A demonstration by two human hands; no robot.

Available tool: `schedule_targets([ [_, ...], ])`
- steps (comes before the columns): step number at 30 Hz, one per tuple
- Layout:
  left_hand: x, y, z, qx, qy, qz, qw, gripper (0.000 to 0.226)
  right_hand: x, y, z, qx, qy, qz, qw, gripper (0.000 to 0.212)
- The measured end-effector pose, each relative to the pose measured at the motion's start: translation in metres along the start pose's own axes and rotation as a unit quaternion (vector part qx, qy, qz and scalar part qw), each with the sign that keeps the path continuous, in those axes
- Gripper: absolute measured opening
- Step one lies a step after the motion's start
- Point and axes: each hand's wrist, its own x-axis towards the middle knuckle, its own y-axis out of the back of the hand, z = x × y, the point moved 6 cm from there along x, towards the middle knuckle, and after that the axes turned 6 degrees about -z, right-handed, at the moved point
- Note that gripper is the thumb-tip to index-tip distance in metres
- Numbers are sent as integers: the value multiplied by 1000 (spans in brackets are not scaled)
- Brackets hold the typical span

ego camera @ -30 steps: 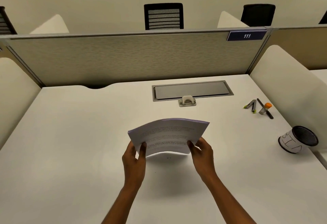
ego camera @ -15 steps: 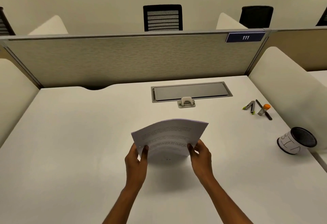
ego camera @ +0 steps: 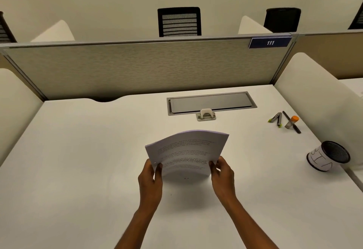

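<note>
Paper stack (ego camera: 186,150) stands up in front of me over the middle of the white desk (ego camera: 78,170), held between both my hands, its printed face towards me and its top edge bowed into an arch. I cannot tell whether its lower edge touches the desk or hangs just above it; a shadow lies right beneath it.

At the stack's lower left corner my left hand (ego camera: 150,182) grips the edge, with the thumb on the near face and the fingers curled round behind. At the lower right corner my right hand (ego camera: 223,178) does the same, thumb in front and fingers wrapped to the back. Neither hand is spread wide; both are closed on the sheets.

Beyond the stack, a little to the right, a grey cable tray lid (ego camera: 211,102) is set flush into the desk, with a small white clip (ego camera: 205,114) at its near edge. Further right, two grey markers (ego camera: 276,119) with green tips lie together, just beside a black pen (ego camera: 285,114) and a glue stick (ego camera: 292,122) with an orange cap. Nearest the right edge, a black mesh cup (ego camera: 328,155) with a white paper wrap lies tipped on its side, well apart from my hands.
</note>
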Motion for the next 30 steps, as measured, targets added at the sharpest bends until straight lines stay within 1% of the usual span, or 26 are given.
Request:
schedule_targets([
  [6,-1,3,-20,31,17,29,999,19,5,-6,27,-60,-29,-30,997,19],
  [10,2,4,-24,53,32,48,997,20,13,-6,35,-110,-28,-43,993,16],
  [13,10,4,-16,50,36,57,996,22,20,-3,33,-107,-31,-42,993,16],
  [16,18,6,-7,50,23,68,996,20,26,4,24,-99,-5,-37,994,16],
  [19,25,6,-4,38,19,56,998,18,29,17,16,-88,8,-28,996,16],
  [22,31,-2,-10,-25,64,28,997,15,34,34,17,-66,4,-22,998,17],
  [25,30,-17,-19,-88,130,14,987,15,36,52,28,-34,-35,-30,998,23],
  [28,19,-36,-34,-107,196,1,975,14,32,68,46,-7,-77,-29,997,31],
  [30,7,-51,-45,-100,228,-12,968,13,27,77,59,-8,-100,-22,995,33],
])
